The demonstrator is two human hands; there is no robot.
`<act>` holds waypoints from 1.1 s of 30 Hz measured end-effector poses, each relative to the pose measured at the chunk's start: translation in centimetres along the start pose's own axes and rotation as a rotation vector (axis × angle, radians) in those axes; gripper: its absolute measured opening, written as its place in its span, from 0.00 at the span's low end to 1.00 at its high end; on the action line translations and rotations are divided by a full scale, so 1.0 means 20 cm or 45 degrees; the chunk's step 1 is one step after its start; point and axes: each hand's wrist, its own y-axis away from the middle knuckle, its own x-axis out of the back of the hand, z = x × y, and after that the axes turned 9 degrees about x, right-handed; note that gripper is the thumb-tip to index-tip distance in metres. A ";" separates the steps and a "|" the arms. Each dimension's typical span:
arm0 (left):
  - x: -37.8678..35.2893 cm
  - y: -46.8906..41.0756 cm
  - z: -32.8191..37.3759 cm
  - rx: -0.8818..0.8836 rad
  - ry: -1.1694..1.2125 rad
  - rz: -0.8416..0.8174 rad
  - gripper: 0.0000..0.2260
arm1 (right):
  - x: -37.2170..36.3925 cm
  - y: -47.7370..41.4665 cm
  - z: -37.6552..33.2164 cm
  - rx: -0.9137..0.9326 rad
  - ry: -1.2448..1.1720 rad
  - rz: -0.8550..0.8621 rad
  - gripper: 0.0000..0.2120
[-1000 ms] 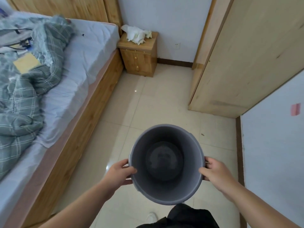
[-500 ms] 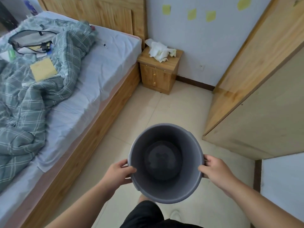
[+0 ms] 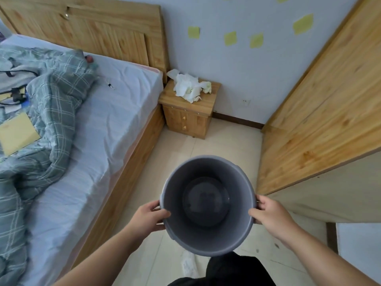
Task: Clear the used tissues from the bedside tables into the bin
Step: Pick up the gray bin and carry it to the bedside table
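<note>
Gripping the grey bin [image 3: 207,239], your left hand [image 3: 147,218] and right hand [image 3: 270,213] clamp its opposite sides; used tissues [image 3: 190,86] sit on the counter [image 3: 177,104] at twelve o'clock.

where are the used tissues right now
In the head view, the used tissues lie heaped on the wooden bedside table in the far corner, right of the bed and beyond the held bin.

A: What's different from a second ago?
B: The person has walked closer. The bedside worktop [image 3: 208,100] and its heap of tissues [image 3: 190,87] look larger and lie nearer the bin [image 3: 206,238].
A: Anything else?
B: The view has tipped up. The yellow sticky notes [image 3: 230,38] sit lower in frame, and more of the headboard [image 3: 92,32] shows.
</note>
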 end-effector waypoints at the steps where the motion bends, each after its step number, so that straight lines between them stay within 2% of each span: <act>1: 0.01 -0.05 0.08 0.001 -0.009 -0.004 0.14 | 0.02 -0.08 -0.03 -0.001 -0.017 -0.003 0.18; 9: 0.03 -0.39 0.61 0.012 -0.043 0.100 0.14 | 0.20 -0.82 -0.24 0.004 -0.021 -0.072 0.16; 17: 0.15 -0.62 0.98 0.027 0.089 0.167 0.13 | 0.27 -1.37 -0.64 -0.001 0.084 -0.130 0.15; 25: 0.35 -1.05 1.24 0.113 0.203 0.125 0.15 | 0.20 -1.85 -0.94 -0.020 0.271 -0.195 0.15; 33: 0.58 -1.57 1.46 0.248 0.237 0.079 0.14 | 0.04 -2.43 -1.03 -0.223 0.277 -0.229 0.14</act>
